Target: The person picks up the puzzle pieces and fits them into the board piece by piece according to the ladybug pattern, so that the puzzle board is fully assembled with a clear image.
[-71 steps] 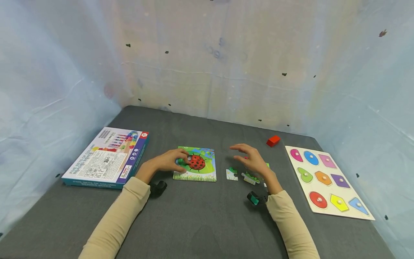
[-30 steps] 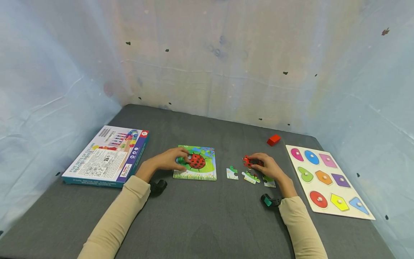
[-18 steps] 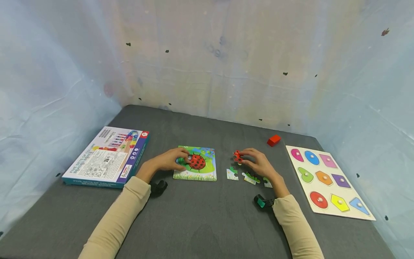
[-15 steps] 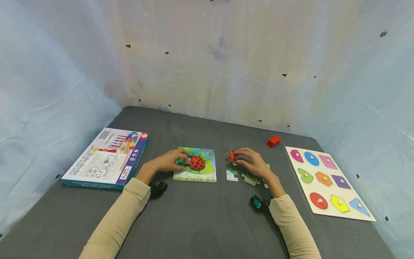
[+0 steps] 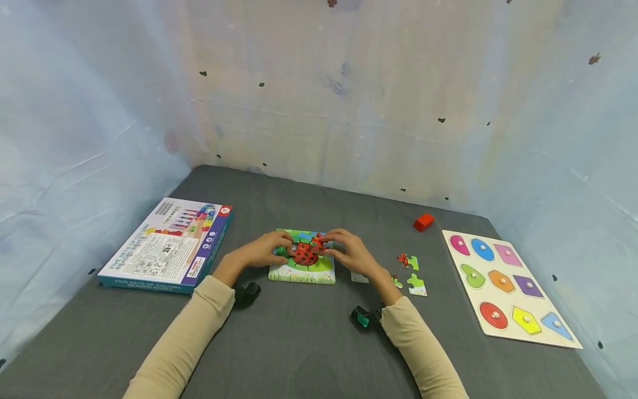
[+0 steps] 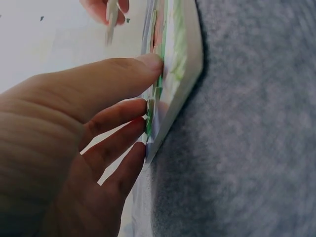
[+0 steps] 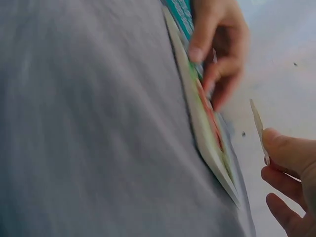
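In the head view, a square ladybug puzzle lies at the middle of the table. The left hand rests on its left part, thumb and fingertips touching the puzzle's face around a green patch; the left wrist view shows the thumb and spread fingers against slightly raised piece edges. Over the puzzle's upper right, the right hand pinches a red puzzle piece between thumb and fingers. Edge-on in the right wrist view, that piece is held apart from the board. Part of the ladybug shows between the hands.
Several loose puzzle pieces lie right of the right forearm, among them a green-and-white one and a red-and-green one. Farther out are a red block and a shape board. A flat toy box lies at the left.
The right hand, first empty above the loose pieces, has taken hold of the red puzzle piece and carried it left over the puzzle. The left hand has stayed in place.
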A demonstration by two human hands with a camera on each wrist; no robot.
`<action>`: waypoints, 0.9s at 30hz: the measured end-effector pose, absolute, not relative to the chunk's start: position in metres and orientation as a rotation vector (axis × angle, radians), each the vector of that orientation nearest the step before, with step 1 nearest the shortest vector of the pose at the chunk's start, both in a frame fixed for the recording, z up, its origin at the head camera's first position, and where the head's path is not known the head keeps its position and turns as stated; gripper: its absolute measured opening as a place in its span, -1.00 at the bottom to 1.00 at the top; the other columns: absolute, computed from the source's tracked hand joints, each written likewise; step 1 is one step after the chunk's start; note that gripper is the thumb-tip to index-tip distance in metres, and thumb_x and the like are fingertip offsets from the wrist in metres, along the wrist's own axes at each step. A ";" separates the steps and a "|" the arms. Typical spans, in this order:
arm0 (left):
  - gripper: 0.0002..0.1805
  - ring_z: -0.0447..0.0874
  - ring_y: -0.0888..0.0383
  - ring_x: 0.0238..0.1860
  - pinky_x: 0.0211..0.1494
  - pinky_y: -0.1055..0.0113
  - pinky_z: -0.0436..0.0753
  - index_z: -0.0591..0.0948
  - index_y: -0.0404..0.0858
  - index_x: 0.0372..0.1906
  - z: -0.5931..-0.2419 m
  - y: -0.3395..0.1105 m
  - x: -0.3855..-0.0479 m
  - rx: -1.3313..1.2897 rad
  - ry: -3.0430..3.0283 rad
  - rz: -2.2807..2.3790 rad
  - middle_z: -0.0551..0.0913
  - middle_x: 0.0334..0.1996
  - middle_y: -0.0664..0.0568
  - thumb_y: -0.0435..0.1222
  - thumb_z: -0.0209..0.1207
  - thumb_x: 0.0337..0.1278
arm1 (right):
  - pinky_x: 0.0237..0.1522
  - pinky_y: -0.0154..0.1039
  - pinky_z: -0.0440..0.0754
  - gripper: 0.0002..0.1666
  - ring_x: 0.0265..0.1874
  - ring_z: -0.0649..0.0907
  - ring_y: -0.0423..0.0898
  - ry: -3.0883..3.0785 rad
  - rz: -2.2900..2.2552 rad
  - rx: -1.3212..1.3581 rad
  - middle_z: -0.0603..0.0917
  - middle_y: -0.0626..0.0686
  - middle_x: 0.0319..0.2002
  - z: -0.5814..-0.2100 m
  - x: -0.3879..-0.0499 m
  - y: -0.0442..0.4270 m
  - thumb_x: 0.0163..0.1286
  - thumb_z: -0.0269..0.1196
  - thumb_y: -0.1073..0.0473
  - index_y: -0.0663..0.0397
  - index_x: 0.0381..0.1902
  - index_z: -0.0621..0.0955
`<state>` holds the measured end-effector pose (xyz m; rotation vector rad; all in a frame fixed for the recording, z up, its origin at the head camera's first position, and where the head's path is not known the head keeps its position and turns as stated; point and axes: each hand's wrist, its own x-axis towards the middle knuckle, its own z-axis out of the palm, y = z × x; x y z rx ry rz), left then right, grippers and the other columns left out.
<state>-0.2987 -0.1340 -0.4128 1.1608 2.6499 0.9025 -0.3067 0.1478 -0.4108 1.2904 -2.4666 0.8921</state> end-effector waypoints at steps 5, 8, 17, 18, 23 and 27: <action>-0.93 0.41 -0.08 0.10 0.08 -0.01 0.42 0.59 -0.18 -0.28 -0.412 -0.134 -0.299 1.172 2.657 0.890 0.43 0.09 -0.15 -0.31 0.22 0.13 | -0.03 -0.06 0.52 -0.63 -0.01 0.55 0.04 -2.445 0.875 1.358 0.57 0.18 -0.02 -0.416 -0.303 0.128 0.21 0.30 0.27 0.25 -0.01 0.60; -0.94 0.41 -0.09 0.10 0.09 -0.01 0.43 0.59 -0.18 -0.29 -0.411 -0.134 -0.299 1.169 2.660 0.887 0.43 0.09 -0.14 -0.31 0.22 0.14 | -0.03 -0.06 0.51 -0.64 -0.03 0.54 0.04 -2.445 0.840 1.380 0.58 0.17 -0.04 -0.418 -0.303 0.122 0.21 0.31 0.26 0.23 -0.02 0.61; -0.93 0.40 -0.08 0.11 0.12 -0.02 0.41 0.60 -0.17 -0.27 -0.409 -0.132 -0.301 1.149 2.673 0.874 0.43 0.10 -0.15 -0.28 0.21 0.16 | -0.03 -0.09 0.51 -0.68 -0.04 0.54 0.02 -2.488 0.787 1.372 0.59 0.15 -0.06 -0.420 -0.304 0.117 0.21 0.31 0.24 0.21 -0.07 0.64; -0.93 0.40 -0.08 0.11 0.12 -0.02 0.41 0.60 -0.17 -0.27 -0.409 -0.132 -0.301 1.150 2.674 0.873 0.43 0.10 -0.15 -0.28 0.21 0.16 | -0.03 -0.10 0.51 -0.68 -0.04 0.55 0.01 -2.489 0.778 1.370 0.59 0.15 -0.06 -0.421 -0.304 0.117 0.21 0.32 0.23 0.21 -0.07 0.64; -0.93 0.40 -0.09 0.11 0.13 -0.02 0.40 0.59 -0.16 -0.28 -0.410 -0.131 -0.300 1.150 2.677 0.860 0.43 0.10 -0.16 -0.28 0.22 0.16 | -0.02 -0.10 0.50 -0.68 -0.04 0.55 0.01 -2.501 0.760 1.361 0.59 0.14 -0.07 -0.423 -0.303 0.116 0.21 0.32 0.21 0.20 -0.08 0.65; -0.93 0.40 -0.09 0.11 0.13 -0.02 0.40 0.58 -0.16 -0.29 -0.412 -0.132 -0.298 1.148 2.678 0.858 0.42 0.10 -0.16 -0.28 0.22 0.15 | -0.02 -0.11 0.50 -0.69 -0.06 0.55 0.00 -2.505 0.755 1.364 0.60 0.13 -0.08 -0.423 -0.301 0.113 0.20 0.33 0.19 0.19 -0.09 0.65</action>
